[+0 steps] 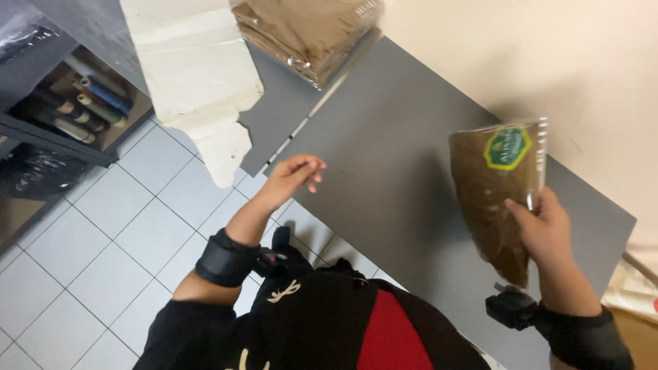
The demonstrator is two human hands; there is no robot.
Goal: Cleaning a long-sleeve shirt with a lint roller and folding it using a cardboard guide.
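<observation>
Right hand: fingers closed in a grasp on a clear plastic packet of brown contents, thumb laid across its near face, the remaining fingers wrapped behind its right edge. The grip sits at the packet's lower half.

Packet: flat, transparent, glossy, packed with a brown fibrous or powdery material; a yellow-and-green hexagonal label near its top. Held clear of the table, upright with a slight tilt. Long axis runs from the lower end, just beneath the fingers near the wrist, up to the sealed top edge above the fingers. The labelled face is turned toward the camera.

Left hand: empty, fingers loosely curled and partly spread, not gripping. It hovers at the near edge of the grey table; contact with the surface cannot be determined. Well apart from the packet, to its left.

Both wrists carry black bands, each with a small dark device attached.

Beyond the left fingers, at the far end of the table, a stack of similar brown packets in clear wrap. Beside it a torn cream cardboard sheet overhangs the table edge. Further left, a dark shelf holding rolls. Pale tiled floor below; cream wall behind the packet
</observation>
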